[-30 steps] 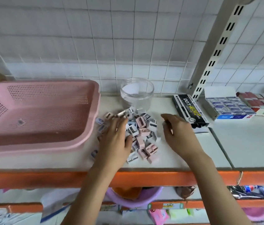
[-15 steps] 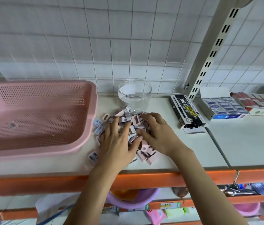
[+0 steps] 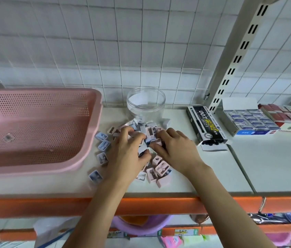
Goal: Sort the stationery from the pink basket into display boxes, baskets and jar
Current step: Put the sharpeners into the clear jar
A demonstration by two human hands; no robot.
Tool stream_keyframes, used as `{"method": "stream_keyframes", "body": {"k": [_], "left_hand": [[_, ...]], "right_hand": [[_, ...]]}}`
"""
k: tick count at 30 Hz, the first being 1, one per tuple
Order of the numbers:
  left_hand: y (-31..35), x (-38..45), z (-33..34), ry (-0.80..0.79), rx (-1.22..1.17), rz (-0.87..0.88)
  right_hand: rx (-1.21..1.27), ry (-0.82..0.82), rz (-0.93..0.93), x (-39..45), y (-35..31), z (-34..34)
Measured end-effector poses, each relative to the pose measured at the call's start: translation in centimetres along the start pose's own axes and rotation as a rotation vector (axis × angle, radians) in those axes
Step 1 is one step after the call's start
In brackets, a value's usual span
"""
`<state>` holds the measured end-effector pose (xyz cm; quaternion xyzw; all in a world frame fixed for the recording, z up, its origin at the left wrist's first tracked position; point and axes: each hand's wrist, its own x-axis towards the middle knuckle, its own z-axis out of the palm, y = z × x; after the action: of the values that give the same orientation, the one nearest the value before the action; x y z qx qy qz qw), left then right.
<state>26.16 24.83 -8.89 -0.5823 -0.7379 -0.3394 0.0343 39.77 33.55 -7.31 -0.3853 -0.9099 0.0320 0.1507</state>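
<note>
A heap of small pink and blue pencil sharpeners [image 3: 157, 171] lies on the white shelf [image 3: 212, 172] in front of a clear jar [image 3: 145, 104]. My left hand [image 3: 126, 153] and my right hand [image 3: 175, 150] lie on the heap side by side, fingers curled around sharpeners from both sides. The pink basket [image 3: 33, 126] stands to the left, with one small item [image 3: 8, 137] on its mesh floor. Several blue sharpeners [image 3: 103, 145] lie loose between the basket and my left hand.
A black pen box [image 3: 204, 126] lies open to the right of the heap. Further right stand a display box of blue-white erasers [image 3: 250, 120] and one of red items [image 3: 284, 113]. A slotted upright [image 3: 235, 58] rises behind. The shelf's orange edge [image 3: 159, 203] runs in front.
My right hand has moved left from beside the heap onto it, meeting the left hand. Both hands have closed in on the sharpeners. The view has shifted slightly.
</note>
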Motion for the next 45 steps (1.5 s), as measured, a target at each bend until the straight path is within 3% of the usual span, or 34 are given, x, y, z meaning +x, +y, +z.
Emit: {"method": "stream_keyframes", "body": {"k": [5,8,14,18,26,29,33,36,38,45], "left_hand": [[0.4,0.8,-0.1,-0.059,0.151,0.025],[0.6,1.0,-0.5,-0.106,0.125,0.012],[-0.2,1.2,-0.9,0.000,-0.026,0.081],[-0.1,2.3,-1.9,0.107,-0.124,0.051],[-0.1,4.2,-3.4,0.204,-0.121,0.005],[-0.8,4.5,-3.5,0.204,-0.131,-0.034],[-0.9,4.8,-3.3,0.186,-0.126,-0.037],[-0.7,5.0,-3.0,0.191,-0.098,-0.034],[-0.5,5.4,-2.9,0.218,-0.086,-0.029],[2.4,12.8,-3.1,0.281,-0.172,0.018]], "right_hand": [[0.000,0.041,-0.030,-0.2,0.2,-0.1],[0.097,0.075,0.000,-0.3,1.1,-0.3],[0.205,0.098,0.007,0.5,1.6,-0.8],[0.345,0.254,0.019,2.2,1.5,-2.2],[0.338,0.339,-0.062,11.6,-0.7,-5.2],[0.250,0.280,-0.042,14.7,-1.3,-4.5],[0.078,0.045,-0.018,16.4,-1.2,-2.3],[0.134,-0.160,0.023,16.5,-0.5,-1.9],[0.231,-0.196,0.041,16.1,-0.1,-3.0],[0.330,0.204,0.178,9.8,2.6,-5.8]]}}
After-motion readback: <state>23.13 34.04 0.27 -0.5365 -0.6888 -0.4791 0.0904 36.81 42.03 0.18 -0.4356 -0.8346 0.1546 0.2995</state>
